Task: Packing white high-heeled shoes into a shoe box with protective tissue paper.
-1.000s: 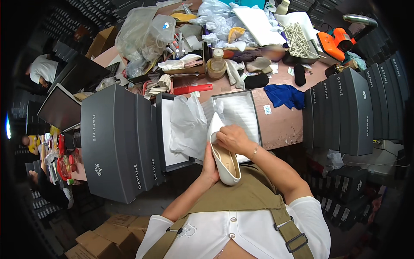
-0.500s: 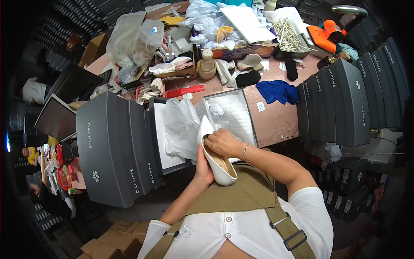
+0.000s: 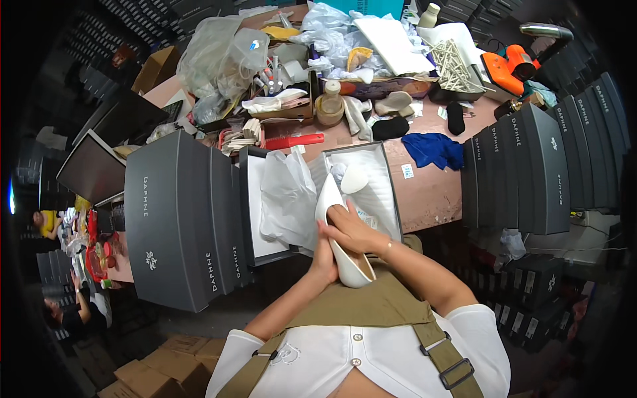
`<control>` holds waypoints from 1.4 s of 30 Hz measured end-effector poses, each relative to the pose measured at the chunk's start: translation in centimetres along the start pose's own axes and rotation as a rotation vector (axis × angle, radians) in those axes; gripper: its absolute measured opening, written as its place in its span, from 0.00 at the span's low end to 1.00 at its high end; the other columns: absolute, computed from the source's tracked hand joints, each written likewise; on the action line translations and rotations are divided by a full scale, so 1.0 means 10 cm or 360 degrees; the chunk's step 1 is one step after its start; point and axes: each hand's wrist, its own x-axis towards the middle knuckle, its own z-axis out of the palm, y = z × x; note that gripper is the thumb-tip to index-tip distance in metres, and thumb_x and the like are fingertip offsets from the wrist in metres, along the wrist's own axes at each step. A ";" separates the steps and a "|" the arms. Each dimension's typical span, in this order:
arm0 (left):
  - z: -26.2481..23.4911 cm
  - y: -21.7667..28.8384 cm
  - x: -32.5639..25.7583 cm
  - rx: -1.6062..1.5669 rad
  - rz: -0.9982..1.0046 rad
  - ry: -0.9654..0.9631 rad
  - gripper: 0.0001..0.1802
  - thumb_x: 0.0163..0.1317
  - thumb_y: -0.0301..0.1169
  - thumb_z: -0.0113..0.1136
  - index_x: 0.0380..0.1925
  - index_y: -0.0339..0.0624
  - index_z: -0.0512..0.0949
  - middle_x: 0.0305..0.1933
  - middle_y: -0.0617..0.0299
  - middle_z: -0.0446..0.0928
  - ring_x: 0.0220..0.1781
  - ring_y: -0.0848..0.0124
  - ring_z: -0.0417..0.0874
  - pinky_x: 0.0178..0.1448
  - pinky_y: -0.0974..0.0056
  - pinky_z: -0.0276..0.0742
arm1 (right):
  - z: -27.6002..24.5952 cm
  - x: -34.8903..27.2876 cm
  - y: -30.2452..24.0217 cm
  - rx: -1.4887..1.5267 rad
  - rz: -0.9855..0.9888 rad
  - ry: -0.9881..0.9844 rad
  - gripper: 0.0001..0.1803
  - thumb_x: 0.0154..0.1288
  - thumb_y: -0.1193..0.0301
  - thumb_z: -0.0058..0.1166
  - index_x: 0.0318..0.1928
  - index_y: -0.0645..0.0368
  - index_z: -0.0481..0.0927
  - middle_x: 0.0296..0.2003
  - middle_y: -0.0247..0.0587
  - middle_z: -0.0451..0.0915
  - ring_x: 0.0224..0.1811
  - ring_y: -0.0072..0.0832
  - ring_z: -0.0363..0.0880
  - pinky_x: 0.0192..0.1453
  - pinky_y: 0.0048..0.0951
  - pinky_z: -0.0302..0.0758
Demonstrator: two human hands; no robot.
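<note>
A white, glossy, pointed-toe shoe [image 3: 328, 198] is at the near edge of the open, dark grey cardboard box [image 3: 399, 222], its toe overlapping the box in view and its heel over an olive-brown apron [image 3: 361, 312]. The left hand [image 3: 322, 259] is closed around the shoe's left side; the right hand [image 3: 353, 230] has its fingers down inside the shoe's opening, and whether they grip anything there I cannot tell. In the box, over ribbed white lining, lie a smooth white rounded piece [image 3: 354, 179] and, partly behind the right hand, a white slip with teal print [image 3: 367, 217], too small to read. Just left of the box, crumpled white tissue paper [image 3: 288, 199] fills a dark-edged, white-lined tray [image 3: 255, 219]. Farther left stand dark grey closed boxes [image 3: 169, 219] bearing pale capital lettering and an ornate pale emblem; a similarly marked row of dark grey boxes [image 3: 541, 172] stands well to its right. Right of the box's far corner are a small white printed label [image 3: 407, 171] and a crumpled royal-blue cloth [image 3: 434, 150]. Beyond the box lie a long red plastic tool [image 3: 295, 141], a cloudy jar [image 3: 330, 107] and, farther right, a heap of thin whitish sticks [image 3: 454, 65].
</note>
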 end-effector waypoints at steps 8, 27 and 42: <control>-0.12 0.32 0.08 0.0120 0.0093 -0.0045 0.41 0.67 0.64 0.34 0.67 0.45 0.56 0.70 0.57 0.60 0.68 0.61 0.65 0.72 0.57 0.57 | 0.02 0.32 -0.06 -0.0002 0.0182 -0.0033 0.29 0.74 0.50 0.29 0.42 0.66 0.71 0.41 0.56 0.71 0.50 0.50 0.67 0.65 0.60 0.48; -0.19 0.62 0.38 0.0347 0.0133 -0.0178 0.26 0.71 0.49 0.44 0.52 0.36 0.68 0.36 0.53 0.77 0.36 0.66 0.81 0.41 0.63 0.80 | -0.17 -0.49 -0.33 0.0457 0.0131 -0.0111 0.27 0.72 0.52 0.38 0.44 0.66 0.76 0.44 0.58 0.76 0.47 0.52 0.73 0.55 0.44 0.67; -0.33 0.53 0.77 0.0310 -0.0024 -0.0299 0.27 0.70 0.51 0.45 0.57 0.41 0.66 0.51 0.53 0.76 0.53 0.63 0.78 0.57 0.59 0.75 | 0.04 -0.09 -0.07 -0.0435 0.0273 0.0125 0.20 0.65 0.60 0.44 0.55 0.53 0.72 0.72 0.60 0.39 0.75 0.61 0.35 0.65 0.75 0.41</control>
